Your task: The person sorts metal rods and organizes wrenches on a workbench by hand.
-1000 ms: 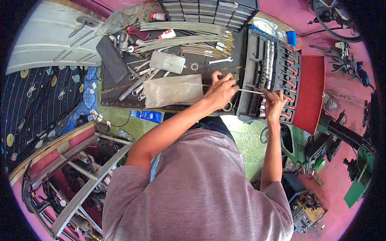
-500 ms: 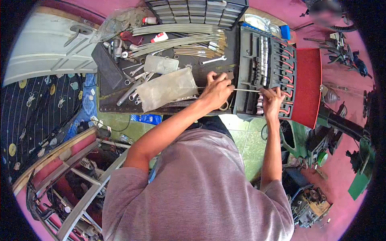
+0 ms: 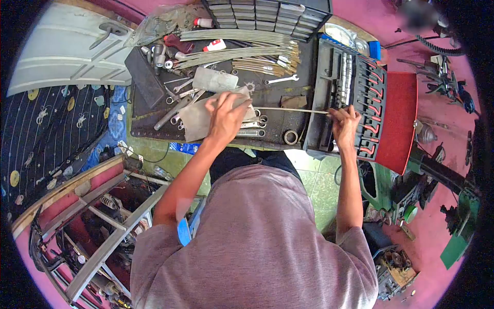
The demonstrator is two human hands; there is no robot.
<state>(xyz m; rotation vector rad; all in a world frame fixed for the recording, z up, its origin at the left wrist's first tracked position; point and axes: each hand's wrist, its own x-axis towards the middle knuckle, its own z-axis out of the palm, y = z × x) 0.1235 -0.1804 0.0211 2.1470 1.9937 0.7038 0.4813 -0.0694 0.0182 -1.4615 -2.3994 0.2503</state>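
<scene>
A thin straight rod (image 3: 293, 109) lies level across the bench, its right part pinched in my right hand (image 3: 346, 123) above the socket tray. Toward the left it runs up to the thumb of my left hand (image 3: 226, 117), where its end is hidden. That left hand is over a creased beige sheet (image 3: 198, 121), fingers bent and spread apart; I see no firm grip in it. A small brown folded piece (image 3: 294, 101) rests just behind the rod. Below the rod sit a metal ring (image 3: 290, 137) and several wrenches (image 3: 250, 133), partly under the sheet.
The open red tool case (image 3: 396, 118) holds sockets (image 3: 346, 77) and red-handled hex keys (image 3: 371, 110). Bundles of rods (image 3: 236, 54), a loose wrench (image 3: 282, 80), a clear plastic box (image 3: 215, 80) and a drawer cabinet (image 3: 267, 18) occupy the bench's back.
My left hand has moved left off the small brown piece, which now lies on the bench, to above the beige sheet. My right hand still holds the rod. The view has shifted slightly.
</scene>
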